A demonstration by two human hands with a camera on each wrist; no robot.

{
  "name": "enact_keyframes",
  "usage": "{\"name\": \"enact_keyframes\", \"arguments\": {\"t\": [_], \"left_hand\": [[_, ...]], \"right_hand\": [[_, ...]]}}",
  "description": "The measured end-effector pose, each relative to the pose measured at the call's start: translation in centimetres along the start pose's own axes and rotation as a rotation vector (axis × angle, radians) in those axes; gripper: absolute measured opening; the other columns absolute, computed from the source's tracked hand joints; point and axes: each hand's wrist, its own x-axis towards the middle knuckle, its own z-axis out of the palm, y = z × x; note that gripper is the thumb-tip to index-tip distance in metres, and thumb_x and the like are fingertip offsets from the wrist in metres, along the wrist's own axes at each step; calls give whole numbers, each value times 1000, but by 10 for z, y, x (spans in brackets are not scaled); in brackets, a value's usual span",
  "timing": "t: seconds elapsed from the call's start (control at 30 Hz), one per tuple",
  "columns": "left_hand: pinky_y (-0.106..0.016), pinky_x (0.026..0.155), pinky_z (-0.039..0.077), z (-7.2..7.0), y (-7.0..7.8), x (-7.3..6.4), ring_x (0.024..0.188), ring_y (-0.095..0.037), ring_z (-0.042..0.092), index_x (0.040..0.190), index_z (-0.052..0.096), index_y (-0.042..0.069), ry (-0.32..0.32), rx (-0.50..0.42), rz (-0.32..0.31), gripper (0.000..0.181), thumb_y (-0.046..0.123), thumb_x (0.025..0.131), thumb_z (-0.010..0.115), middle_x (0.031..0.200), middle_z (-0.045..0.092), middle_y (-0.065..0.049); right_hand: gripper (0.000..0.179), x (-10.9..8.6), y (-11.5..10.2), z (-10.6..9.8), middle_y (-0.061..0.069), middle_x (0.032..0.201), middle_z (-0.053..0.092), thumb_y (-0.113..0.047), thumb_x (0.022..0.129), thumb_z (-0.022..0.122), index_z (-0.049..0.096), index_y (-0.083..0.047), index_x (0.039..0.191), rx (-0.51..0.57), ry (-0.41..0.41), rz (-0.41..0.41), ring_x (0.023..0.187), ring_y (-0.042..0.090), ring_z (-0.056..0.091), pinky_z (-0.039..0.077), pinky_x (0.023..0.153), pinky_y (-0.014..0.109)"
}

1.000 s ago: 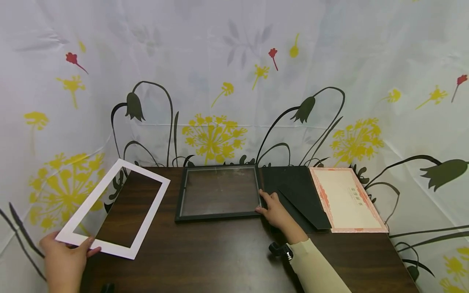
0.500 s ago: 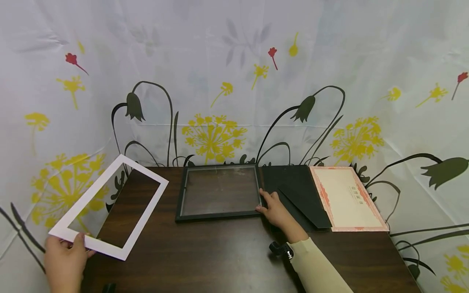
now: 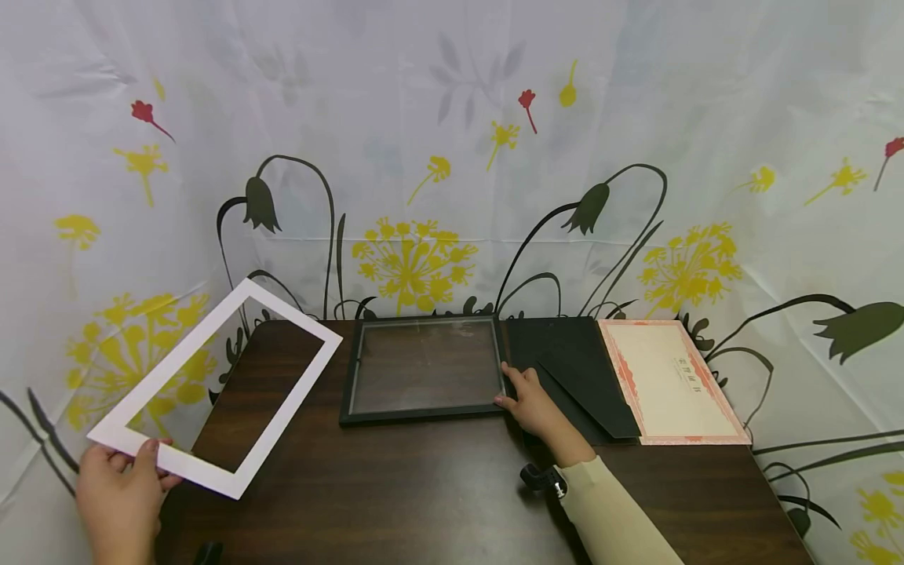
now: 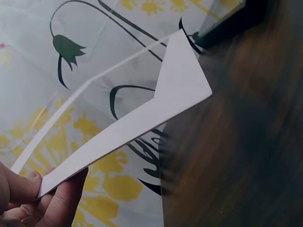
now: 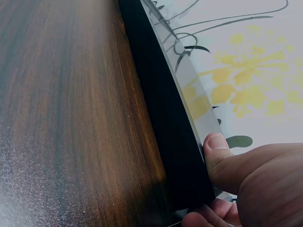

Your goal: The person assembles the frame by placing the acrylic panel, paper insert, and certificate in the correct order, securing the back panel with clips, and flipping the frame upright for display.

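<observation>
At the left of the head view my left hand (image 3: pixel 120 494) pinches the near left corner of a white picture mat (image 3: pixel 282 416), thumb on one face and fingers behind. The mat hangs tilted above the table, its far corner raised against the curtain. My right hand (image 3: pixel 533 404) grips the near right corner of a black picture frame (image 3: pixel 424 416) with a clear pane, lying flat at the table's back. In the right wrist view the thumb (image 5: pixel 217 144) presses the frame's inner side, and the other fingers curl at its outer edge, partly hidden.
Right of the frame lies a black backing board (image 3: pixel 551 337) with a stand flap (image 3: pixel 589 400). Beside it rests a cream certificate (image 3: pixel 664 369) with an orange border. A flowered curtain (image 3: pixel 452 157) hangs behind the dark wooden table (image 3: pixel 424 494). A small black object (image 3: pixel 208 553) sits at the bottom left.
My left hand has raised and tipped the white mat, its far corner rising up the curtain and shifting slightly right. The right hand and the frame stay in place.
</observation>
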Motion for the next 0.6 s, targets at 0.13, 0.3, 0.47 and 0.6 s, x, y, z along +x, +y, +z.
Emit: {"name": "enact_keyframes", "arguments": {"t": [0.13, 0.3, 0.47, 0.6], "left_hand": [[-24, 45, 56, 9, 11, -1, 50, -3, 69, 108, 55, 16, -26, -37, -28, 12, 9, 108, 65, 71, 71, 22], [-26, 44, 56, 29, 25, -1, 51, -6, 70, 110, 57, 9, -83, -46, -24, 8, 6, 108, 64, 70, 72, 18], [-28, 47, 58, 50, 33, 6, 54, -7, 72, 114, 58, 9, -153, 52, 18, 9, 9, 108, 65, 72, 71, 20], [-30, 50, 60, 64, 35, 8, 56, -7, 72, 122, 58, 4, -196, 127, 49, 17, 11, 108, 66, 73, 70, 23]], "right_hand": [[74, 0, 1, -1, 16, 127, 46, -28, 108, 70, 36, -13, 171, 3, 10, -5, 102, 27, 54, 46, 90, 45], [74, 0, 2, -4, 17, 129, 46, -27, 108, 71, 36, -13, 171, 14, 16, -6, 105, 28, 55, 47, 92, 46], [74, 1, 3, -3, 17, 130, 46, -27, 108, 70, 35, -13, 172, 22, 16, -15, 105, 28, 55, 47, 91, 46], [74, 0, 3, 0, 16, 126, 45, -27, 109, 70, 35, -13, 172, 25, 8, -14, 100, 27, 53, 45, 88, 45]]}}
